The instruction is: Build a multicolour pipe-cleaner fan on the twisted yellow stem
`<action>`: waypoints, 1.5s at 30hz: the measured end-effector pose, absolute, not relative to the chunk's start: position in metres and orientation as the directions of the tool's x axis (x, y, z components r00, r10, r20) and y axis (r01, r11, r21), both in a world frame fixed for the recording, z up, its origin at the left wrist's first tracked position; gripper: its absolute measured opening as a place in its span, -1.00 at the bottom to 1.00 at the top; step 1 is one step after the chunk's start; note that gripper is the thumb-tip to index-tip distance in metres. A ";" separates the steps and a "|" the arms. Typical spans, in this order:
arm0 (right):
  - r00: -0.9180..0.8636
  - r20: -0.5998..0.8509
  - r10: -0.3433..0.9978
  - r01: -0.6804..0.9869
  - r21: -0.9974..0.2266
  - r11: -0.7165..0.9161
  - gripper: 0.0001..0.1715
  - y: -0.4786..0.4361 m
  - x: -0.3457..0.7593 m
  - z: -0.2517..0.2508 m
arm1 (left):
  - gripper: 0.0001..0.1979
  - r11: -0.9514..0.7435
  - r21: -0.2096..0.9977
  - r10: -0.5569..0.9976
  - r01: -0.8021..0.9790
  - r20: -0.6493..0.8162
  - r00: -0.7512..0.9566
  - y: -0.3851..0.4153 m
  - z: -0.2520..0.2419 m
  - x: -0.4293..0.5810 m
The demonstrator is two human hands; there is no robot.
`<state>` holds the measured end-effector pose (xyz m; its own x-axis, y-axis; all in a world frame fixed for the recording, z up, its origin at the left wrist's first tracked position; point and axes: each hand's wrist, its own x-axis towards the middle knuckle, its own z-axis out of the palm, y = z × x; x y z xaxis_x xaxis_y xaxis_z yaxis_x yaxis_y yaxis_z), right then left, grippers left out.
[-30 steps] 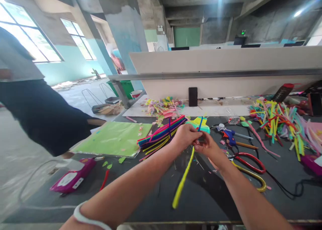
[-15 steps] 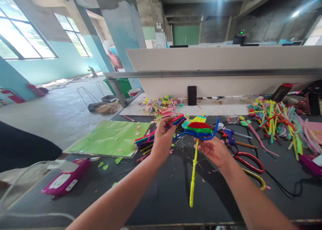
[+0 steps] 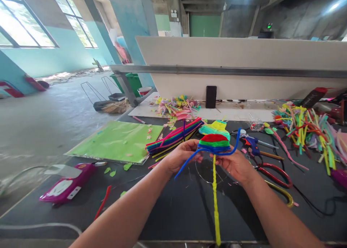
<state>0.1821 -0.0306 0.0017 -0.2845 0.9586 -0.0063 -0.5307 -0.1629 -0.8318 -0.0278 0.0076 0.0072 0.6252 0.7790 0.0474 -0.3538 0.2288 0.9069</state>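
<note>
Both my hands hold a pipe-cleaner piece (image 3: 214, 144) above the table, a dome of red, green and blue bands. A twisted yellow stem (image 3: 215, 201) hangs down from it. Loose blue pipe-cleaner ends stick out on both sides. My left hand (image 3: 185, 154) pinches its left edge, fingers partly hidden behind it. On the right edge, below the blue band, my right hand (image 3: 234, 165) grips near the stem. Just behind lies a yellow and turquoise pipe-cleaner shape (image 3: 215, 129). A bundle of coloured pipe cleaners (image 3: 173, 137) lies beyond my left hand.
Red-handled scissors (image 3: 276, 174) and a blue glue gun (image 3: 251, 146) lie at the right. Pipe-cleaner heaps (image 3: 303, 127) stand farther back. A green sheet (image 3: 116, 141), a purple power-strip-like box (image 3: 65, 183) and a red strip (image 3: 103, 202) lie left. A phone (image 3: 211, 97) leans at the back.
My left hand has left the pipe-cleaner bundle and moved right onto the banded piece. The bundle now lies on the table. A red strip has appeared left of my left forearm.
</note>
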 end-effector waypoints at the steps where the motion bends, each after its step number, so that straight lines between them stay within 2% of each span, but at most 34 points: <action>1: -0.281 0.008 0.960 -0.528 -0.836 -0.148 -0.75 -0.031 0.181 0.001 | -0.59 0.244 0.905 0.748 -0.349 0.054 0.662 0.004 0.006 -0.026; 6: -0.232 0.002 0.973 -0.519 -0.846 -0.122 -0.73 -0.033 0.179 0.003 | -0.49 0.410 0.836 0.636 -0.365 0.025 0.771 -0.005 0.006 -0.022; 9: -0.212 -0.037 0.977 -0.499 -0.855 -0.141 -0.72 -0.033 0.180 0.004 | -0.52 0.518 0.769 0.587 -0.376 0.001 0.809 -0.004 0.007 -0.027; 12: -0.148 -0.056 0.987 -0.489 -0.864 -0.122 -0.74 -0.031 0.179 0.003 | -0.57 0.519 0.770 0.601 -0.372 -0.019 0.799 -0.005 0.009 -0.030; 17: -0.046 -0.048 0.998 -0.455 -0.888 -0.064 -0.77 -0.028 0.176 0.001 | -0.60 0.271 0.930 0.769 -0.250 -0.053 0.638 -0.009 0.005 -0.017; 20: -0.009 -0.035 0.999 -0.421 -0.906 -0.035 -0.78 -0.029 0.174 0.000 | -0.54 0.040 0.981 0.912 -0.188 0.041 0.408 -0.009 -0.003 -0.003; 23: -0.013 -0.042 0.999 -0.392 -0.919 -0.044 -0.78 -0.030 0.171 -0.001 | -0.47 -0.147 0.987 0.963 -0.060 0.156 0.222 -0.011 -0.009 0.003; 25: -0.003 -0.054 0.999 -0.395 -0.917 -0.051 -0.77 -0.029 0.171 0.000 | -0.49 -0.319 0.939 0.939 0.129 0.295 0.177 -0.014 -0.009 0.002; 27: 0.032 -0.072 0.997 -0.398 -0.916 -0.053 -0.75 -0.029 0.170 0.001 | -0.59 -0.493 0.805 0.870 0.331 0.446 0.211 -0.017 -0.007 -0.001; 29: 0.061 -0.078 0.995 -0.389 -0.920 -0.048 -0.72 -0.029 0.170 0.002 | -0.71 -0.587 0.669 0.808 0.455 0.518 0.280 -0.020 -0.005 -0.004; 31: 0.060 -0.063 0.996 -0.379 -0.925 -0.035 -0.66 -0.030 0.169 0.002 | -0.81 -0.615 0.599 0.785 0.512 0.527 0.325 -0.021 -0.003 -0.006; 34: 0.029 -0.027 0.999 -0.367 -0.930 -0.015 -0.55 -0.031 0.169 0.000 | -0.86 -0.616 0.569 0.783 0.545 0.522 0.339 -0.020 -0.002 -0.009; 40: 0.014 0.033 0.999 -0.241 -0.970 0.035 -0.41 -0.031 0.172 -0.002 | -0.90 -0.616 0.612 0.787 0.495 0.468 0.401 -0.018 -0.002 -0.013; 45: -0.067 0.192 0.979 -0.068 -0.980 0.188 -0.26 -0.030 0.179 -0.006 | -0.90 -0.611 0.633 0.790 0.476 0.448 0.417 -0.016 -0.003 -0.016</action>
